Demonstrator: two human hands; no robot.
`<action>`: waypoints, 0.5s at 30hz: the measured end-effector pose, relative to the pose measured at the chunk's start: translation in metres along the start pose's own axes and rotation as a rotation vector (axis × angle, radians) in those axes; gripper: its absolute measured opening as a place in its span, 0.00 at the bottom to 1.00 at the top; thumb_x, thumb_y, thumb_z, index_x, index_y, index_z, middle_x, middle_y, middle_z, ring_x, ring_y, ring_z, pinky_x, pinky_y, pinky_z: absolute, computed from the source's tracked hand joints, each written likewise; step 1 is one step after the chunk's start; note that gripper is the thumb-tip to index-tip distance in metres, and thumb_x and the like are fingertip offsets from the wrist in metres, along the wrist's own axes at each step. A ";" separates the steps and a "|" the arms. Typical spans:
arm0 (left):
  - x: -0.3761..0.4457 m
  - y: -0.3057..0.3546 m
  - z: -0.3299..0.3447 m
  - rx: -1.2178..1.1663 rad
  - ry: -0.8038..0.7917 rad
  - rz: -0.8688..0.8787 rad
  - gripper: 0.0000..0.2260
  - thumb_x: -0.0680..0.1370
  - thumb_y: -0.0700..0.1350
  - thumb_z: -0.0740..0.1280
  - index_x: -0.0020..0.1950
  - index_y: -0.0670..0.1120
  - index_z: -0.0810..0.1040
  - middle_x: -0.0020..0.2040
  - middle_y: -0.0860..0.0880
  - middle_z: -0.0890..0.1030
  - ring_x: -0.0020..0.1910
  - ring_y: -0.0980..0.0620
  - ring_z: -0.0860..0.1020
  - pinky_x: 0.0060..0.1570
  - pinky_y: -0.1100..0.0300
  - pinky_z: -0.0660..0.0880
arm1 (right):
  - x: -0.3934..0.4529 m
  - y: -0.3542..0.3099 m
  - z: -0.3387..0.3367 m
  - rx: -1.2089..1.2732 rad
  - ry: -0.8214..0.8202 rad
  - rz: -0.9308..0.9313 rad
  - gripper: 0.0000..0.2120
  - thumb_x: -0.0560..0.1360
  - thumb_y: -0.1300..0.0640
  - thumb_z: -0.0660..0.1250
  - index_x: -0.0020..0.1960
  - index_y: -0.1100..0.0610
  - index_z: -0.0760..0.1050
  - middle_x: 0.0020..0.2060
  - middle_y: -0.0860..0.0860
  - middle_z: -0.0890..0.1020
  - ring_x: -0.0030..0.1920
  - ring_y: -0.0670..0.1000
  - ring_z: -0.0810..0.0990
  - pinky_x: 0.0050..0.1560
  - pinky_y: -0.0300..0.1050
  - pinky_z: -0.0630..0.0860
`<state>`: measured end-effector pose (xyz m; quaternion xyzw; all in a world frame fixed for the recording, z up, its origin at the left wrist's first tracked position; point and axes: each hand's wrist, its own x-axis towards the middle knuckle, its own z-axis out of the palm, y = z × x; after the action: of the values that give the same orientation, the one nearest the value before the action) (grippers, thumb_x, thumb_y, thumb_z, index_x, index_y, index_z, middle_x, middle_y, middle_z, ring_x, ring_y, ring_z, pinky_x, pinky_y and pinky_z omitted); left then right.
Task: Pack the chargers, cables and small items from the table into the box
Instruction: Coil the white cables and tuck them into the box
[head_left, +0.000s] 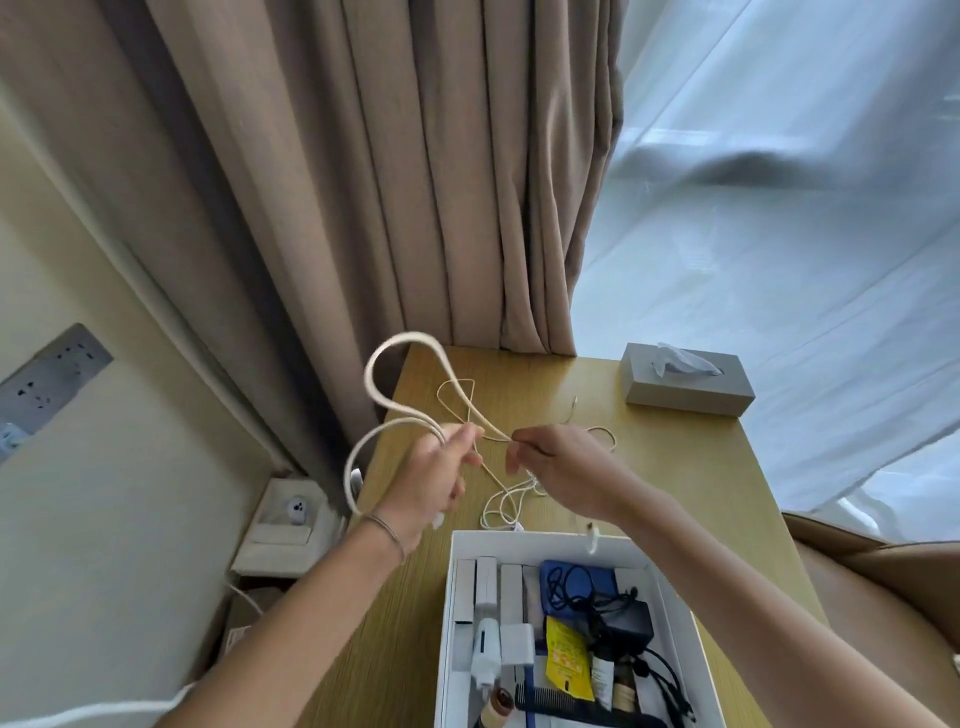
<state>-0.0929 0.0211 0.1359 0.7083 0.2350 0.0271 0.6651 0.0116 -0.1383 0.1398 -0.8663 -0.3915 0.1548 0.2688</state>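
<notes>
My left hand (434, 475) is closed on a white cable (387, 347), which rises from it in two blurred loops above the table's left edge. My right hand (558, 465) pinches the same cable a little to the right, at about the same height. More thin white cable (501, 506) trails loosely on the wooden table (675, 457) under both hands. A white box (566, 543) stands open at the near edge. It holds a black charger (626, 621), black cables, a blue case, a yellow packet, a comb and white chargers.
A grey tissue box (688, 382) stands at the table's far right corner. Brown curtains (415, 182) and a sheer white curtain hang behind. A wall socket panel (49, 376) is on the left, with a white box (291, 525) on the floor below the table's left edge.
</notes>
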 end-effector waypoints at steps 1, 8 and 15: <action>-0.003 -0.002 0.006 0.000 -0.031 0.004 0.12 0.84 0.50 0.60 0.52 0.48 0.82 0.45 0.47 0.81 0.30 0.57 0.72 0.23 0.67 0.64 | 0.000 -0.005 0.001 0.031 -0.011 -0.005 0.17 0.84 0.53 0.56 0.41 0.49 0.78 0.29 0.44 0.76 0.28 0.41 0.73 0.29 0.30 0.69; -0.004 0.004 0.018 -0.439 0.059 -0.031 0.17 0.85 0.45 0.56 0.38 0.44 0.74 0.41 0.41 0.83 0.46 0.45 0.80 0.50 0.51 0.75 | -0.014 0.001 0.006 0.341 -0.250 0.127 0.14 0.83 0.55 0.61 0.42 0.57 0.79 0.28 0.47 0.76 0.28 0.47 0.76 0.36 0.44 0.78; 0.012 -0.020 -0.006 -0.838 -0.037 -0.354 0.18 0.85 0.46 0.54 0.36 0.44 0.69 0.30 0.46 0.70 0.34 0.45 0.76 0.51 0.46 0.76 | -0.051 0.045 -0.004 0.485 -0.155 0.138 0.08 0.79 0.57 0.70 0.43 0.59 0.81 0.30 0.48 0.80 0.32 0.47 0.78 0.42 0.41 0.75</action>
<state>-0.0898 0.0315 0.1143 0.3272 0.3093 -0.0068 0.8929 0.0068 -0.2031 0.1195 -0.7868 -0.3025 0.3281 0.4263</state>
